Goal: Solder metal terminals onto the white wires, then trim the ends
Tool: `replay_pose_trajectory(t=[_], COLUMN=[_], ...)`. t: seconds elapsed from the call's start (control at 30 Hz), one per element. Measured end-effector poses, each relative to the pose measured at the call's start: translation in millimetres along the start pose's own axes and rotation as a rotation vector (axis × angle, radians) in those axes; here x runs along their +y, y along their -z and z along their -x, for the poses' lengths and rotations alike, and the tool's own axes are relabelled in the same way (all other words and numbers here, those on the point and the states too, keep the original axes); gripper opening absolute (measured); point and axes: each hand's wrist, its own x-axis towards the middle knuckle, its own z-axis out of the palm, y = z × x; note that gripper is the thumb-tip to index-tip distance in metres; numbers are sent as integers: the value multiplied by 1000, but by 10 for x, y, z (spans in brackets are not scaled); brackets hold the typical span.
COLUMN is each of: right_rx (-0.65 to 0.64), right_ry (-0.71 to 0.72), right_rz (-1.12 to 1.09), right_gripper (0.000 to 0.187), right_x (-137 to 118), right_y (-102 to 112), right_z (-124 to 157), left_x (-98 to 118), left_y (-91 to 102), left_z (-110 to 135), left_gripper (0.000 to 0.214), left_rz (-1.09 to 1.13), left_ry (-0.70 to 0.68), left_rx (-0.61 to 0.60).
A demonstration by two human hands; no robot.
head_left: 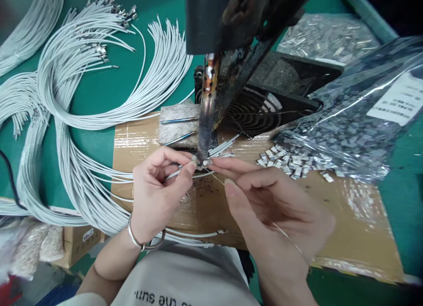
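Observation:
My left hand (161, 187) is closed in a pinch on a white wire (173, 173), whose end sits right below a soldering iron (208, 103) mounted tip-down. At that tip lies a small metal terminal (207, 162). My right hand (274, 204) is closed around a thin solder wire (216, 178), which runs from the tip back across the palm. Its forefinger reaches to the terminal; whether it presses on it I cannot tell. The fingertips of both hands are very near the iron, and the exact joint is too small to make out.
Loose metal pieces (291, 161) lie right of the iron on a cardboard sheet (350, 222), before a plastic bag (350, 121) of more. A black fan (257, 110) stands behind the iron. Bundles of white cables (109, 116) cover the left side. A scuffed block (178, 125) holds metal rods.

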Motion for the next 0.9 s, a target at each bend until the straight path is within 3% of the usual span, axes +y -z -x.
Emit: replay_pose_trajectory(t=[0.37,0.9], right_rx=[57,41], right_ry=[-27,-21], right_rz=[13,-12], right_gripper=[19,20], right_x=[-25,-20], right_y=[-37,-56], right_z=[11,-4], left_x=[37,42], left_y=[-30,-25], left_z=[-2,-2], left_gripper=[15,16], left_rz=[-25,-24], left_ry=[24,4], left_rx=[38,32])
